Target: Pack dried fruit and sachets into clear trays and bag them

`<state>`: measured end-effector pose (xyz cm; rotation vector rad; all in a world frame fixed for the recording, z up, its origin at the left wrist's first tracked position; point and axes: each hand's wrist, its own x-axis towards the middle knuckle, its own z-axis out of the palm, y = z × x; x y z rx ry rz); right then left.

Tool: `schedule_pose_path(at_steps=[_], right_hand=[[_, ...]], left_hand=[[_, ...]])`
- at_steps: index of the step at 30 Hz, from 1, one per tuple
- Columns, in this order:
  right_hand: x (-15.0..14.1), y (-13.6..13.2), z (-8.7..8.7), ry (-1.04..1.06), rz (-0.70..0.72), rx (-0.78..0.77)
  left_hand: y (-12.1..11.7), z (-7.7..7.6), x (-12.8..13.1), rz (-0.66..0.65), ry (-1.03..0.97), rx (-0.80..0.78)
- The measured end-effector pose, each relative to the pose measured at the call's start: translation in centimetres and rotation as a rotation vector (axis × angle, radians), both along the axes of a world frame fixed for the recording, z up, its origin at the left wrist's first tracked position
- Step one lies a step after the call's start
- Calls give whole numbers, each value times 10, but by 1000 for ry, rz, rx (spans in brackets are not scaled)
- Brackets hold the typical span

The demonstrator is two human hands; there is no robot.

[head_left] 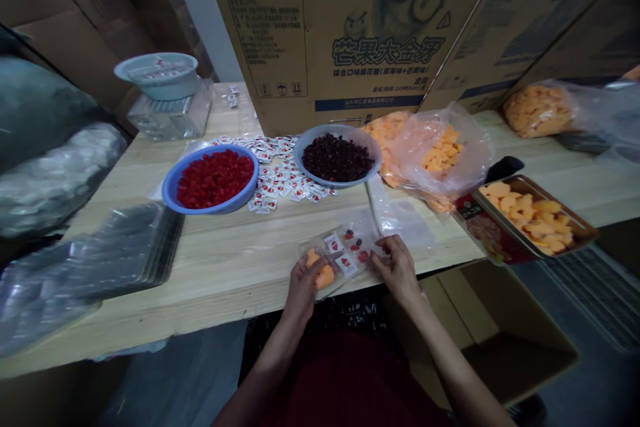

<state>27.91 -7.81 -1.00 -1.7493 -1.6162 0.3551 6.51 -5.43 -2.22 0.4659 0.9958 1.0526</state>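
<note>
"Where is the thing in work?"
"Take the pale bowl (336, 183) as landmark. The clear packet (367, 240) is on the near side of it, between the two hands. Inside I see orange pieces (324, 275), sachets (346, 265), and some red pieces (363, 256)."
"And the hands?"
"The left hand (299, 285) is closed on the packet's left end, with the thumb above. The right hand (400, 271) has thumb and fingers almost together, pinching the right end."
"Which step is this?"
"In my judgement, the filled packet is being arranged at its right end. Whether that end is open, I cannot tell."
"What does the next move call for?"
"I think a firm left hand and a level packet, so that the pieces do not slide."
</note>
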Motion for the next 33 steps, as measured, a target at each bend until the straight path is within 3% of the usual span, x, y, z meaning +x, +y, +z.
schedule_pose_path(at_steps=[7, 12, 19, 28, 33], right_hand=[[-7, 28, -9, -319, -126, 86], [7, 18, -8, -175, -164, 94], [17, -3, -19, -90, -190, 42], [-12, -11, -18, 1, -118, -29], [-26, -3, -10, -184, -101, -56]], left_hand=[[5, 4, 2, 6, -44, 11], [8, 8, 3, 29, -44, 7], [10, 0, 16, 52, -45, -50], [8, -1, 26, 63, -13, 53], [9, 0, 27, 38, 64, 140]])
